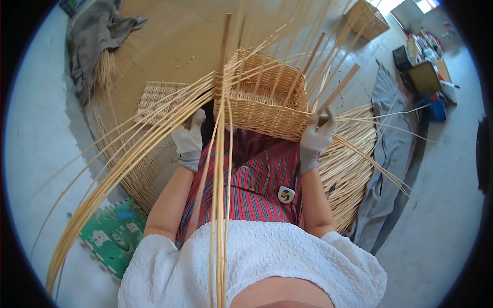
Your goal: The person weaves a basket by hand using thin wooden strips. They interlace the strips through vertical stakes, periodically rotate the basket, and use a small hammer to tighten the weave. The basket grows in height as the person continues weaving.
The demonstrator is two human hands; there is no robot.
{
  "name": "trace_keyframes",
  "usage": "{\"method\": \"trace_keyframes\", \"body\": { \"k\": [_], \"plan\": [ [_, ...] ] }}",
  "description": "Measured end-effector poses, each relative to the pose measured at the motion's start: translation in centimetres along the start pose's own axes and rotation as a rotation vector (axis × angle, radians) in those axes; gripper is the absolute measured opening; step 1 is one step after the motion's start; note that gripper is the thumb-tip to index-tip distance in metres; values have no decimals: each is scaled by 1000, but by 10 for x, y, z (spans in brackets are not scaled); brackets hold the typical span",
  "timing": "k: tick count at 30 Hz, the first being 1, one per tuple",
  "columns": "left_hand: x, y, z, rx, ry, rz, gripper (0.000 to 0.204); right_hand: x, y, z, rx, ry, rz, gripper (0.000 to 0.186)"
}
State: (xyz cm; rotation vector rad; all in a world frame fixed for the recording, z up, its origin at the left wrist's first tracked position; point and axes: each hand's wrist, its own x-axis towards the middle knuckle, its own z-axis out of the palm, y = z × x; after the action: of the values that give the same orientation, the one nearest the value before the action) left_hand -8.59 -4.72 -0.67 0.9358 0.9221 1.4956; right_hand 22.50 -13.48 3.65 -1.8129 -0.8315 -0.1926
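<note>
The woven basket [267, 113] sits above the person's lap, its near wall facing the body and its open side showing; it looks light for its size, with walls that should be stiff yet a little springy; dry cane seems rough rather than slippery, so sliding is unlikely, though thin strands could crack if bent sharply; the lower corners and thick wooden stakes [224, 51] look the firmest places to take hold, while the long loose strands [138, 143] seem too whippy to carry by.

The right grip [317, 136], gloved, is closed about the basket's near right corner; the left grip [189, 136], gloved too, is by the near left corner, its fingertips hidden, so I cannot tell whether it is clamped on anything.

A tan floor [190, 31] spreads beyond the basket; a flat woven panel [154, 97] lies to the left, a green mat [115, 236] nearer the body; a thick cane bundle [349, 174] lies at right beside grey cloth [390, 128]; a box-shaped basket [367, 19] stands farther off.
</note>
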Motion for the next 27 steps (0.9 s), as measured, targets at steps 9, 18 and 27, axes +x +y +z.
{"method": "trace_keyframes", "body": {
  "k": [9, 18, 27],
  "plan": [
    [-37, 24, -15, 162, -177, -104, 32, -90, -181, 22, 619, -990, -999, 51],
    [-5, 135, 79, 466, -642, 490, 55, -108, -160, 3, 562, -1190, -857, 30],
    [17, 97, 56, -136, -509, 264, 33, 29, 2, 58, 1134, -762, 377, 60]
  ]
}}
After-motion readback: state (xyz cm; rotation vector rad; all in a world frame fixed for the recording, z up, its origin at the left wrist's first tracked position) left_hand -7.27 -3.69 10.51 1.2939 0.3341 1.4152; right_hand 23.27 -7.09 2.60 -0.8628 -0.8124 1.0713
